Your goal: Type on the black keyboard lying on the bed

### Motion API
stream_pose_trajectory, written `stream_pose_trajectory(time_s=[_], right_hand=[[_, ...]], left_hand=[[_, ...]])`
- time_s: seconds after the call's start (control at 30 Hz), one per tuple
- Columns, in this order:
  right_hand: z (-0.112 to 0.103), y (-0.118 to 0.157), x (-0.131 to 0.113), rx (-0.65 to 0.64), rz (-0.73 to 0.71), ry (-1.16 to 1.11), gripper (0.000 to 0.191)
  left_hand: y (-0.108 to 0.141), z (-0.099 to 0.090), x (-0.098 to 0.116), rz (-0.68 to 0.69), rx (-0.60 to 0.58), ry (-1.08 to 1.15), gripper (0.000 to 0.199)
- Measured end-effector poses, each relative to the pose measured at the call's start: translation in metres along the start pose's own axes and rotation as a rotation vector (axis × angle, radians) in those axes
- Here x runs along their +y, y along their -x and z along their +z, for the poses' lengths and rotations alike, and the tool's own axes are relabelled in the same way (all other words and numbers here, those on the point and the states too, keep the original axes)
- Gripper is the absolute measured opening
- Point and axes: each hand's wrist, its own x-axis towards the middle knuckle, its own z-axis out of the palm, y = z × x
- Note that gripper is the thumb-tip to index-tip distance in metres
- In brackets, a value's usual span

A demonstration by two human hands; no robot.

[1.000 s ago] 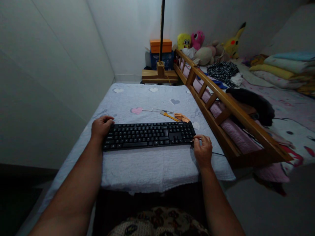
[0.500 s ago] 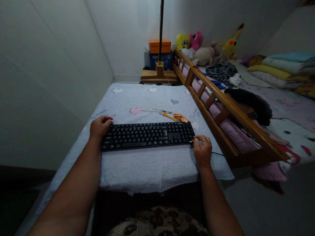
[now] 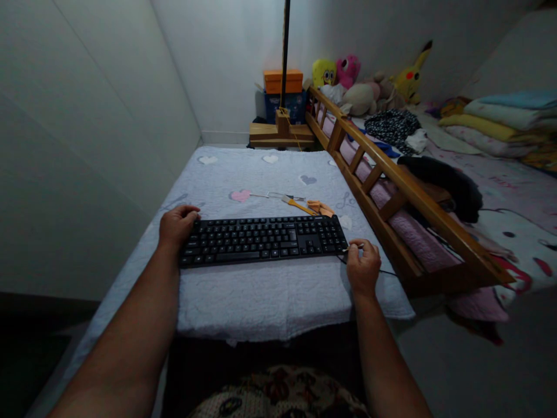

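A black keyboard (image 3: 261, 239) lies flat on the cloth-covered table. My left hand (image 3: 176, 225) is closed round its upper left corner, thumb on the edge. At the right end, my right hand (image 3: 364, 264) pinches a cotton swab (image 3: 355, 247), a thin pale stick whose tip points at the keyboard's lower right corner. Behind the keyboard lie a flat brush (image 3: 298, 205) with a yellow handle, a crumpled orange cloth (image 3: 319, 207), and thin metal tweezers (image 3: 285, 196). A thin white stick (image 3: 259, 195) rests to their left.
A pale blue quilted cloth (image 3: 243, 307) with heart patterns covers the table. A wooden bed rail (image 3: 391, 168) runs along the right side, with bedding and plush toys beyond. At the far end stand a wooden-based pole (image 3: 282, 130) and an orange box (image 3: 282, 81).
My right hand has shifted slightly right with the cotton swab, away from the keyboard's right end. My left hand and the keyboard have stayed in place.
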Motion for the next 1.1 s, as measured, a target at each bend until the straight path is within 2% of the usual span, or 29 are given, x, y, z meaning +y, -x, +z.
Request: stream_pose_trajectory(time_s=[0.63,1.1], right_hand=[[0.0038,-0.0028,-0.0005,-0.043,0.005,-0.012,0.021],[0.0039,-0.0019,-0.0066,-0.084,-0.075,-0.06,0.02]], left_hand=[[-0.003,0.0021,-0.003,-0.011,-0.008,-0.001,0.029],[-0.0011,0.0018,-0.0015,-0.001,0.005,-0.025,0.027]])
